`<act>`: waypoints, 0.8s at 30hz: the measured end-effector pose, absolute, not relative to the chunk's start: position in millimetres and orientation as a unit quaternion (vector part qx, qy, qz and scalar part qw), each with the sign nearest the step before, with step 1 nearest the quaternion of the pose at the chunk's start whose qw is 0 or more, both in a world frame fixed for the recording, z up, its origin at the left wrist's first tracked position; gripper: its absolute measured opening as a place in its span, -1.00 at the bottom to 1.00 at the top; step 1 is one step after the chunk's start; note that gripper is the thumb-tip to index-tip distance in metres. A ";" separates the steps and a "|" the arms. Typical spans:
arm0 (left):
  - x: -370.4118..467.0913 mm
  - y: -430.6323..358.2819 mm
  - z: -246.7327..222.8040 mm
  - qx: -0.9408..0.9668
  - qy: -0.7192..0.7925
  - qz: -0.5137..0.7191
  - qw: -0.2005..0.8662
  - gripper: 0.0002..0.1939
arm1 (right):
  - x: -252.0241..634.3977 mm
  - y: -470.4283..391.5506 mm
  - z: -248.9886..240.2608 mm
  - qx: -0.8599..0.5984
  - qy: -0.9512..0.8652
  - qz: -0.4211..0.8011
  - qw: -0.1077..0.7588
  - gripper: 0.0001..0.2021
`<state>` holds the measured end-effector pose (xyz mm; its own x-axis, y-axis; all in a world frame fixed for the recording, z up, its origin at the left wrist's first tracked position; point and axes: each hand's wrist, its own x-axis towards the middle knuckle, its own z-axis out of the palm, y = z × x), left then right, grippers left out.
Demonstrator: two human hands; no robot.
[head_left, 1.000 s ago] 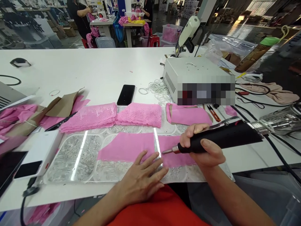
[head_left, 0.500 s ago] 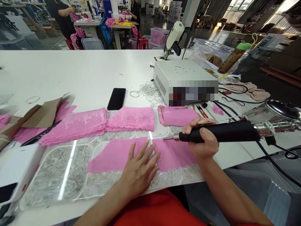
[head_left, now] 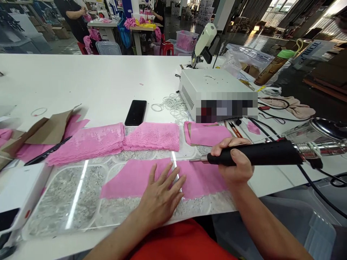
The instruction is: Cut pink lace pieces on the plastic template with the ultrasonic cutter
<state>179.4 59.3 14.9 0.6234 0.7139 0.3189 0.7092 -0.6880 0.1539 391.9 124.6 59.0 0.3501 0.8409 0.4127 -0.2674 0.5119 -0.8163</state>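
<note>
At lower centre, the left hand [head_left: 162, 193] lies flat, fingers spread, on pink cloth [head_left: 135, 179]; the right hand [head_left: 235, 160] grips a black-handled tool [head_left: 257, 153].

No text readable with certainty. Large dark letters on pale panel [head_left: 314, 54] in right background, slanted, too blurred to make out. Front of grey box-shaped machine [head_left: 214, 83] pixelated, any lettering there hidden.

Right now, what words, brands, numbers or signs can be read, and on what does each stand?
No text can be read for certain.
Pale panel, far right background: large letters, too blurred.
Grey box: front pixelated, nothing legible.
Black-handled tool: no lettering visible.
</note>
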 end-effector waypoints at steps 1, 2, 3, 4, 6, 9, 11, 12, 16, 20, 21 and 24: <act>179.2 59.5 15.2 0.902 0.392 0.178 0.001 -0.62 | 391.9 124.9 58.8 -0.330 -0.435 0.368 0.752 -0.91; 178.9 59.7 15.5 0.904 0.389 0.177 -0.005 -0.61 | 392.3 125.3 58.8 -0.330 -0.434 0.369 0.753 -0.90; 178.5 60.1 15.8 0.905 0.387 0.178 -0.011 -0.60 | 393.6 125.9 59.2 -0.327 -0.432 0.370 0.754 -0.90; 178.1 60.5 15.9 0.905 0.385 0.180 -0.016 -0.59 | 395.9 126.5 60.0 -0.324 -0.430 0.368 0.758 -0.89; 177.3 61.5 16.0 0.906 0.381 0.184 -0.027 -0.58 | 403.6 127.6 62.6 -0.322 -0.416 0.357 0.772 -0.88; 176.4 63.0 15.2 0.908 0.373 0.185 -0.038 -0.58 | 419.8 126.9 66.5 -0.337 -0.387 0.327 0.794 -0.88; 176.2 63.6 14.4 0.907 0.373 0.194 -0.035 -0.59 | 428.5 124.9 67.0 -0.350 -0.377 0.317 0.797 -0.89; 176.2 63.7 14.0 0.904 0.375 0.201 -0.030 -0.59 | 431.2 123.6 66.4 -0.353 -0.375 0.315 0.797 -0.89; 176.5 63.7 13.7 0.905 0.374 0.204 -0.025 -0.60 | 430.2 120.1 61.8 -0.350 -0.377 0.322 0.795 -0.90; 177.7 63.2 14.0 0.900 0.381 0.214 -0.018 -0.61 | 424.0 120.6 59.8 -0.343 -0.384 0.342 0.786 -0.89; 178.1 63.1 13.9 0.897 0.383 0.218 -0.014 -0.62 | 423.3 120.9 59.7 -0.341 -0.386 0.347 0.784 -0.89; 178.9 62.7 13.1 0.896 0.385 0.220 -0.007 -0.62 | 422.8 121.3 58.6 -0.338 -0.387 0.348 0.784 -0.89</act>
<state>178.9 62.7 13.1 0.6072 0.6865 0.4000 0.6925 -0.7041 0.1573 422.8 121.3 58.6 0.4585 0.8072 0.3718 -0.2834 0.5293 -0.7997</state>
